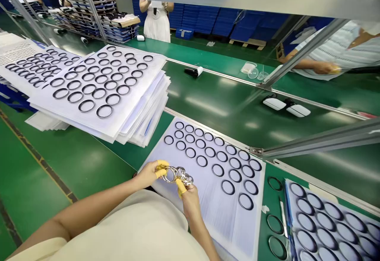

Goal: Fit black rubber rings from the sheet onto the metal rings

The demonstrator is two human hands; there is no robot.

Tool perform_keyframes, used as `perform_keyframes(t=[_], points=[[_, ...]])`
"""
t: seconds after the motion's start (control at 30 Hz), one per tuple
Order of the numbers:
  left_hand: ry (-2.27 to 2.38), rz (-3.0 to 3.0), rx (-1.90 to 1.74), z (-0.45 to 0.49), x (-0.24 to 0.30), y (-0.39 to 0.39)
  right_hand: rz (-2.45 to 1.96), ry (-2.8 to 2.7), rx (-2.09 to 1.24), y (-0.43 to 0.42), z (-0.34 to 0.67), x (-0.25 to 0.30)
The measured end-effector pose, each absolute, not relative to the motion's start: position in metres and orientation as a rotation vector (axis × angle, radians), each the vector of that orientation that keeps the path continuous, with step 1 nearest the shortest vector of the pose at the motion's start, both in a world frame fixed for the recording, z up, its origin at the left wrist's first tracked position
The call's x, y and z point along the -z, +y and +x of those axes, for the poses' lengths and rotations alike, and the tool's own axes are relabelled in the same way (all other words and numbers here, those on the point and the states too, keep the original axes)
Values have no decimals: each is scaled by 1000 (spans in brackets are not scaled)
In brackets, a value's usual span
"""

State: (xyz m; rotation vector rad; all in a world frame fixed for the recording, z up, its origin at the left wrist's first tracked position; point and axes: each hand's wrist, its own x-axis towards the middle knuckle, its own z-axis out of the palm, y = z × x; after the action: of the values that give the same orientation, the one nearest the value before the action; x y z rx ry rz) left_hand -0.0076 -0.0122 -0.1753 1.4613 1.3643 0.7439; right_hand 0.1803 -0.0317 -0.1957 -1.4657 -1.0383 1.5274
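My left hand (152,173), in yellow finger cots, pinches the edge of a shiny silver ring (169,174). Right beside it, a bunch of silver rings (184,176) is in my right hand (189,197), which also wears yellow finger cots. The fingers of the right hand are partly hidden behind the rings. Both hands are held over the near left part of a white foam sheet (204,197). Black-edged rings (218,170) lie in rows along the far and right side of that sheet.
A stack of white sheets (145,106) with more rings stands at the left. At the right are a ring-covered tray (329,221), loose rings (275,224) and a thin tool (283,217). Beyond a metal rail, a green conveyor (225,99) carries white-and-black devices (274,103). Two people are across it.
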Motion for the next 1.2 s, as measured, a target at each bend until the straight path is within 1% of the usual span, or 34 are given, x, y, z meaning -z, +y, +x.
perform_keyframes(t=[0.17,0.37,0.6,0.73,0.97,1.2], points=[[1501,1678,-780,-41,200,-12,-1592,-1463,-1139,-29,183,218],[1381,2067,-611,-66,239,-24,-1562,-1996,-803,-34,164,244],[1305,2336,-480,-60,251,-31,-1713,-2243,-416,-42,187,256],[1236,2431,-418,-38,253,-27,-1709,-2352,-312,-54,193,254],[1196,2499,-361,-11,251,-18,-1944,-2284,-137,-63,219,249],[1036,2585,-296,15,245,-16,-1908,-2406,-108,-75,227,241]])
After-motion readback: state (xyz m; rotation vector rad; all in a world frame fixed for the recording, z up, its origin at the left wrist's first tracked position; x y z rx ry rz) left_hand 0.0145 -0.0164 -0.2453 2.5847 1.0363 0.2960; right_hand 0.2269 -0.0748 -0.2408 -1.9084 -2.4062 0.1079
